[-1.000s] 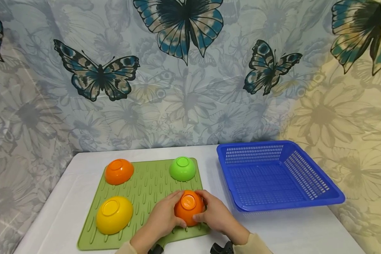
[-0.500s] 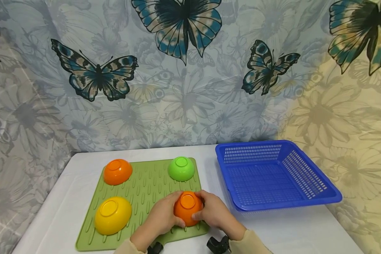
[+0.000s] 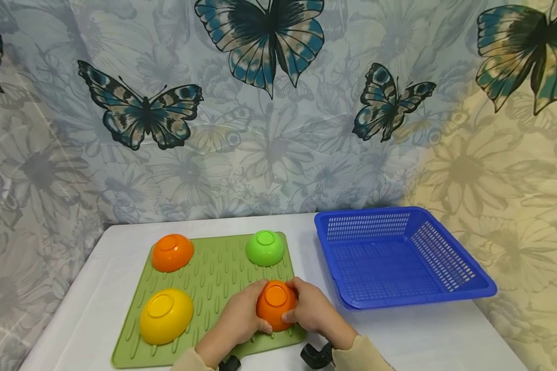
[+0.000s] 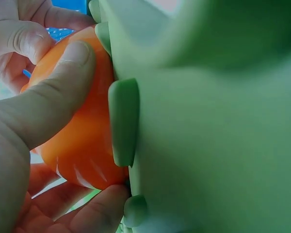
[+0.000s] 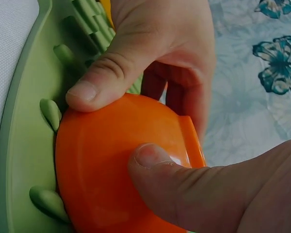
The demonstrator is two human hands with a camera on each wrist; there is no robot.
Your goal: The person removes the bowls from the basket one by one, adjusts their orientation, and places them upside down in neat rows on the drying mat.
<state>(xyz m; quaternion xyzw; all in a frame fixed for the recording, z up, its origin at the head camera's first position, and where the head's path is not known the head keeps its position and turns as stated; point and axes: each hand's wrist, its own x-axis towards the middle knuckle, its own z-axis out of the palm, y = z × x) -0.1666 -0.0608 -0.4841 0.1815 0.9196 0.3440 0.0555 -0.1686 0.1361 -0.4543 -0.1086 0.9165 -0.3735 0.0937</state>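
Note:
An orange bowl rests upside down near the front right corner of a green ridged drying mat. My left hand grips its left side, thumb at the front and fingers curled behind. From the right, my right hand holds the same bowl, its thumb pressed on the near wall. In the left wrist view the orange bowl has its rim against the mat's raised ridges. Both thumbs lie on the orange bowl in the right wrist view, while its far side is hidden behind fingers.
Also upside down on the mat are a green bowl, a second orange bowl and a yellow bowl. A blue plastic basket stands right of the mat on the white-covered table. Butterfly-patterned cloth hangs behind.
Both hands stay around the orange bowl, which keeps its place on the mat. Only the head view shifts slightly.

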